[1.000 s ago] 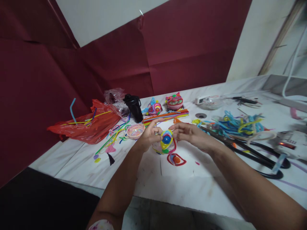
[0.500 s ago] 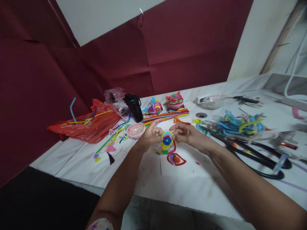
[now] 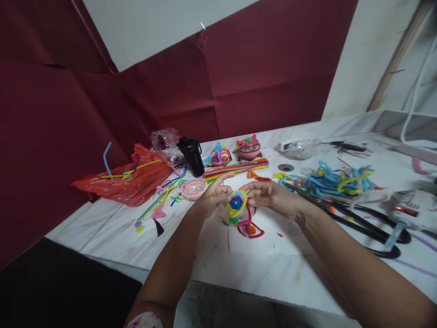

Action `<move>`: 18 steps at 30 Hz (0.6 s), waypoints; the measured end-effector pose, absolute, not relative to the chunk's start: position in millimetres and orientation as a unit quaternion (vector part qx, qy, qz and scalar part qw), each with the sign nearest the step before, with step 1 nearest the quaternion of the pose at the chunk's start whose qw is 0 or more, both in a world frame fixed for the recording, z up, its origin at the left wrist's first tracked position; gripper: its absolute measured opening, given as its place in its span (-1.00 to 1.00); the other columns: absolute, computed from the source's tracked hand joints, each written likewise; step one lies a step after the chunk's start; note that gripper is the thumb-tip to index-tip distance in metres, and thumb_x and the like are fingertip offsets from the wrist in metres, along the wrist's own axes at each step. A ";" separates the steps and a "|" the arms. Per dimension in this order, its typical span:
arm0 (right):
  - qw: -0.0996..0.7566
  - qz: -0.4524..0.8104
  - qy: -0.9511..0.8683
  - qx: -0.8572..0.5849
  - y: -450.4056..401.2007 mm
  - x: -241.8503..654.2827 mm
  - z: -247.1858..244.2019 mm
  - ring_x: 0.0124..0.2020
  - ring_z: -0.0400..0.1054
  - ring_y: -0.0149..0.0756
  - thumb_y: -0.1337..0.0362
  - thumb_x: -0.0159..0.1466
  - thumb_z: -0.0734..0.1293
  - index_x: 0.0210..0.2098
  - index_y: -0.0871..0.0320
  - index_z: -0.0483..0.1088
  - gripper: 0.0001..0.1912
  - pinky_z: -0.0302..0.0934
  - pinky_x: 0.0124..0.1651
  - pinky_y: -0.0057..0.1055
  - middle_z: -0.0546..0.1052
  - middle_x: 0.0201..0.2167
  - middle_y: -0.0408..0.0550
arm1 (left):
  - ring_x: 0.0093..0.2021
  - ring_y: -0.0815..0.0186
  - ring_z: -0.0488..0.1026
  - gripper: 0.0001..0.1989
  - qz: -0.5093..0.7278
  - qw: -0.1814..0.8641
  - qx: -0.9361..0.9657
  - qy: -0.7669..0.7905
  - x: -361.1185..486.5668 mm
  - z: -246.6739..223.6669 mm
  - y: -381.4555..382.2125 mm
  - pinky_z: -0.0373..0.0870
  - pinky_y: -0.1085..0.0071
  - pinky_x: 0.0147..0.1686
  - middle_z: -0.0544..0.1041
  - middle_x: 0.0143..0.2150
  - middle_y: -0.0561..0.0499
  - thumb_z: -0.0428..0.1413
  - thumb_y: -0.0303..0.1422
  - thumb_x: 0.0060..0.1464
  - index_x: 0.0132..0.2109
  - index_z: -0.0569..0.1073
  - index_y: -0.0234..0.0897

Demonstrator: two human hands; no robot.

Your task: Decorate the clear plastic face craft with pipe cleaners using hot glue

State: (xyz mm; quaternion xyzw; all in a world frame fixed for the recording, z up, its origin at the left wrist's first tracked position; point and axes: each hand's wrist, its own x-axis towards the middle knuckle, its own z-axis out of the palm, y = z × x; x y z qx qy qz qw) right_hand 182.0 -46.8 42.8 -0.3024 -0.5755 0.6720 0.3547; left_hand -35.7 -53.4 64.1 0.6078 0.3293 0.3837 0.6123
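Observation:
Between my hands is a small craft piece of clear plastic and coloured pipe cleaner, with a blue and yellow eye shape on its front. My left hand grips its left side with the fingers pressed on it. At its right side, the bent fingers of my right hand hold the same piece. Just below lies a red-edged eye shape with an orange centre, partly behind the piece, on white paper.
Long black-handled scissors and tangled pipe cleaners lie to the right. Behind stand a black bottle and two decorated pieces. A red plastic bag and a pink ring-shaped piece are left.
The held piece has tilted and shifted slightly down, now overlapping part of the red-edged eye shape. Both hands keep hold of it. The view has shifted slightly.

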 end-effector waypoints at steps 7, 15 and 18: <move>0.402 0.623 -0.596 -0.308 -54.3 179.3 54.7 -0.49 0.32 -0.44 0.22 -0.09 0.53 -0.18 0.15 0.39 -0.51 0.19 -0.36 -0.43 0.43 -0.51 -0.26 | -0.24 0.31 0.40 -0.54 0.434 0.497 0.668 0.344 -30.5 65.3 -53.1 0.28 0.40 -0.21 0.47 -0.25 -0.02 0.12 -0.23 0.04 0.10 0.37 -0.27; 0.466 0.330 -0.712 -0.410 -66.7 182.9 55.5 -0.45 0.36 -0.31 0.39 0.06 0.34 -0.10 0.05 0.36 -0.61 0.19 -0.34 -0.36 0.47 -0.50 -0.21 | -0.25 0.31 0.38 -0.60 0.431 0.113 0.790 0.421 -15.4 72.8 -63.2 0.32 0.36 -0.17 0.38 0.07 -0.11 0.17 -0.17 0.04 0.02 0.47 -0.20; 0.452 0.246 -0.739 -0.435 -77.9 186.4 59.3 -0.35 0.45 -0.24 0.46 0.07 0.30 -0.05 0.00 0.35 -0.55 0.23 -0.27 -0.33 0.56 -0.39 -0.15 | -0.51 0.48 0.22 -0.57 0.377 0.139 0.819 0.410 -7.6 75.1 -66.8 0.24 0.44 -0.43 0.39 0.08 -0.08 0.17 -0.16 0.05 0.06 0.45 -0.17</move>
